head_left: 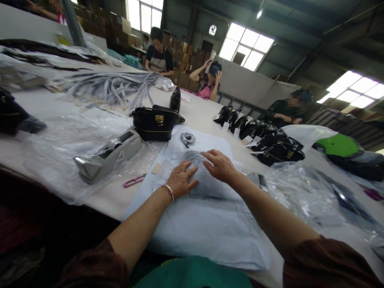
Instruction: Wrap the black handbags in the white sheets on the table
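My left hand lies flat, fingers spread, on a dark bag wrapped in pale tissue paper. My right hand rests beside it on the same bundle, fingers stretched out toward the left. The bundle sits on a stack of white tissue sheets at the table's near edge. A silver bracelet circles my left wrist. A black handbag with a gold clasp stands just beyond the sheets, and a coiled strap lies on the paper.
A grey tape dispenser and a pink cutter lie left on clear plastic. A row of black bags lines the right. Grey straps are piled far left. Three people sit across the white table. Crumpled plastic lies right.
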`<state>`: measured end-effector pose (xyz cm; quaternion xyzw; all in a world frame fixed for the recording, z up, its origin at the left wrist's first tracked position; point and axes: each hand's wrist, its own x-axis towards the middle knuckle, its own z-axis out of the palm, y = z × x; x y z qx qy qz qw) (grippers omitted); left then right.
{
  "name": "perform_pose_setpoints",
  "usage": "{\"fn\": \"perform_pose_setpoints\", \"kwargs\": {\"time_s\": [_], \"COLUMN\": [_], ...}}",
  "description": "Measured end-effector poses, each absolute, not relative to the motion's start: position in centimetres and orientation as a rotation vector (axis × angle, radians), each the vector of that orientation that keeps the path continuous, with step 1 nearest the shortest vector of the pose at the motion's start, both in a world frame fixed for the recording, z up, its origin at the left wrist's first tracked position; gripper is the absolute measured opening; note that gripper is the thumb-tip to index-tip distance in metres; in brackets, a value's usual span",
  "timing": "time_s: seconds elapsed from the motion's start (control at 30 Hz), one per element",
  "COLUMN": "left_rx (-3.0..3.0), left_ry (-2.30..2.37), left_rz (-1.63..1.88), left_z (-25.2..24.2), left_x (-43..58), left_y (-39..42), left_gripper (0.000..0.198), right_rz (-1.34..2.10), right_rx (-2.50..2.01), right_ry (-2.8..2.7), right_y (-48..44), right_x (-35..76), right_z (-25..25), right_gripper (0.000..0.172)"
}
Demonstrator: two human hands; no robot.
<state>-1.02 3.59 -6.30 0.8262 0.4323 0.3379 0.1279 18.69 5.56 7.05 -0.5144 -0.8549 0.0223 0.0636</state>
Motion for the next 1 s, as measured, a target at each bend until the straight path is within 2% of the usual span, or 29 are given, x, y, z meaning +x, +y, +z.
{"fn": "perform_pose_setpoints", "kwargs": {"time_s": [0.1,0.3,0.47,0.6,0.73,0.87,1.0], "left_rx": [2.400,2.432,2.426,2.424,2.404,2.317,2.131], "left_ry": [1.267,1.275,1.271,1.249,1.228,1.250,1.307], "left_rz": [0.992,0.955,0.976,0.974,0.996,1.031,1.030], "left_z": [-6.5,-6.5,-6.4,-6.4,-6.5,-6.9,-7.1], "left_x": [-1.0,-1.1,-1.2,-1.3,-1.3,-1.2,-1.4], "left_y": [3.7,3.6,3.7,3.8,4.1,4.4,5.1], "left_gripper": [0.060,0.059,0.059,0.059,0.060,0.060,0.073], "right_rz": [-0.029,-0.229,-0.102,-0.104,0.202,0.579,0.797], "right_rx": [-1.341,-1.637,-1.565,-1.814,-1.835,-1.803,-1.841], "right_ry": [-2.865,-2.735,-2.802,-2.416,-2.067,-1.871,-1.640], "right_y": [5.3,8.0,7.7,7.4,7.3,5.9,4.6], "right_x": [19.3,19.6,19.7,21.5,25.5,28.2,28.3], "right_z": [5.6,4.1,4.0,3.3,1.8,-0.8,-3.0], "right_gripper": [0.046,0.049,0.051,0.056,0.063,0.078,0.089]}}
